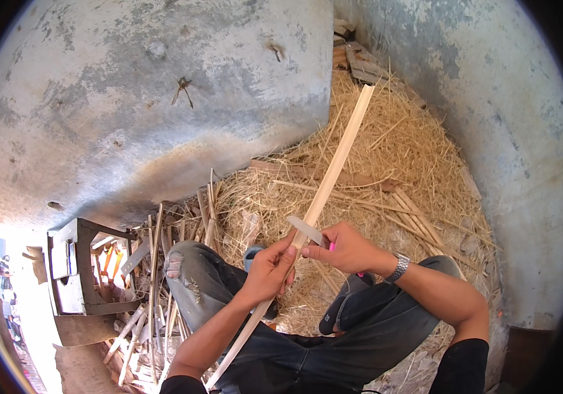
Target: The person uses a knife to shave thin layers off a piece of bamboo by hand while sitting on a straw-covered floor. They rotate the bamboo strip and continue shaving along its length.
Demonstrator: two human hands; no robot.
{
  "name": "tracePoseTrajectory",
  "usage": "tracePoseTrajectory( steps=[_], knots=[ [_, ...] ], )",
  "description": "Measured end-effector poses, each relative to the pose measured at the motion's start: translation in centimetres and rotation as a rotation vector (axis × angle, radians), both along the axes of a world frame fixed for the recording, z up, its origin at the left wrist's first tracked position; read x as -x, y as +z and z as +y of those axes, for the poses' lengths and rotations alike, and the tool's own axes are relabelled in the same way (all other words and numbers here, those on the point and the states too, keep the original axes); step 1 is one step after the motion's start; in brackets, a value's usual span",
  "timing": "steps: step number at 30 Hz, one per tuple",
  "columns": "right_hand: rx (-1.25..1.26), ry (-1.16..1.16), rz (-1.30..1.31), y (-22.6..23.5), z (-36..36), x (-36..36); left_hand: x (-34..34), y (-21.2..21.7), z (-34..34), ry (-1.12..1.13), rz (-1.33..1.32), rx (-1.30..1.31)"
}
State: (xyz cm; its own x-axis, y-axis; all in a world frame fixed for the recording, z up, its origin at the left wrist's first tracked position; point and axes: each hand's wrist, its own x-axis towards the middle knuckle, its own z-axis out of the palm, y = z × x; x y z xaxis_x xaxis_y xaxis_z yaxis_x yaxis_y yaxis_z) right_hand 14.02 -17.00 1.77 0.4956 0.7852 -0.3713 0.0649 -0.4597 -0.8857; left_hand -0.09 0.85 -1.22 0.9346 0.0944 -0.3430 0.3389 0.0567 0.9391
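A long pale bamboo strip (337, 161) runs from my lap up and to the right over a heap of straw. My left hand (269, 270) grips the strip near its middle, just above my knees. My right hand (346, 247) holds a knife with a pink handle; its flat blade (306, 230) lies across the strip right above my left fingers. I sit with bent legs in dark torn jeans, and a metal watch is on my right wrist.
Straw shavings (399, 151) cover the ground ahead, with split bamboo slats (419, 217) lying in them. Grey stained walls (150, 98) close in at left and right. A metal frame (81, 269) and loose wooden sticks (153, 295) stand at my left.
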Motion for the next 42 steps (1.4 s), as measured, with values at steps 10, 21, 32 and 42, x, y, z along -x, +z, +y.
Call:
tracePoseTrajectory(
  steps=[10, 21, 32, 42],
  knots=[
    [-0.302, 0.186, -0.177, -0.2, -0.6, 0.1, 0.4, -0.4, 0.7, -0.079, 0.069, 0.280],
    [-0.329, 0.328, 0.040, 1.4, -1.5, 0.2, 0.2, -0.5, 1.7, -0.031, 0.234, 1.139],
    [-0.254, -0.356, -0.460, 2.0, -1.5, -1.6, 0.2, -0.5, 1.2, -0.084, 0.143, 0.938],
    [-0.191, -0.459, -0.649, 1.8, -1.5, -3.2, 0.5, -0.5, 0.7, -0.129, 0.075, 0.810]
  ],
)
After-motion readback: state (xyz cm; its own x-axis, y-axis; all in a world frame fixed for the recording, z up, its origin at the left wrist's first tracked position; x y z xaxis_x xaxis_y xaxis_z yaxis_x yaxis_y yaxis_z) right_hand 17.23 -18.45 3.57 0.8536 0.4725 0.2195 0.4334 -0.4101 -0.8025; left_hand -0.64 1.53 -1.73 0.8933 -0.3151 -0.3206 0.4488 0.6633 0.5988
